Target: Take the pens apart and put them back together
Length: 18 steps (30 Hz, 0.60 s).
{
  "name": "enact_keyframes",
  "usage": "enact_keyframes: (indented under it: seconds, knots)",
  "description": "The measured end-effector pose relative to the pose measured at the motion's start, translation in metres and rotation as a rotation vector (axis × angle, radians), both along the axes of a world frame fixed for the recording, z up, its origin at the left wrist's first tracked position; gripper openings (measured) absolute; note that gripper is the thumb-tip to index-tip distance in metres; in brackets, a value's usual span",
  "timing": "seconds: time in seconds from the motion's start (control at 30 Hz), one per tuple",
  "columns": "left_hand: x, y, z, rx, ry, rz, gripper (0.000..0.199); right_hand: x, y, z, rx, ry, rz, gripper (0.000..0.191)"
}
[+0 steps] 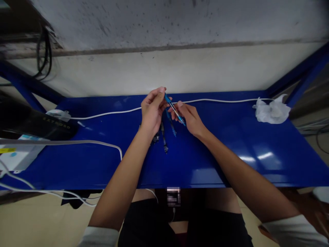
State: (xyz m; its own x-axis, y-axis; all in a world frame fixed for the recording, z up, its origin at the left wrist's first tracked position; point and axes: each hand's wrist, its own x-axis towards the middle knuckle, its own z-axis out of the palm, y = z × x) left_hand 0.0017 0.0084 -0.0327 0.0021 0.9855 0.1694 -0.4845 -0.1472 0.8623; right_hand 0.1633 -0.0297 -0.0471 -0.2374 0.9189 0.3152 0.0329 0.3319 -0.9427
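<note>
Both hands meet above the middle of a glossy blue table (pixel 231 151). My left hand (pixel 152 110) pinches the upper end of a slim blue pen (pixel 174 109), and my right hand (pixel 189 116) grips its lower end. The pen slants from upper left to lower right between them. Under the hands, several more dark and blue pens (pixel 164 137) lie on the table surface, partly hidden by my left wrist.
A white cable (pixel 221 100) runs across the back of the table. A crumpled white cloth (pixel 271 110) lies at the far right. At the left are a black device (pixel 31 123), a white box (pixel 17 156) and another white cable (pixel 97 142). A pale wall stands behind.
</note>
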Motion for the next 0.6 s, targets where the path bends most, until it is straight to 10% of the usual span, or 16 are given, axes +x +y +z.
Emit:
enact_keyframes:
  seconds: [0.6]
  knots:
    - [0.007, -0.009, 0.006, 0.043, 0.080, -0.206, 0.030, -0.001, -0.001, 0.018, -0.476, 0.501, 0.282, 0.044]
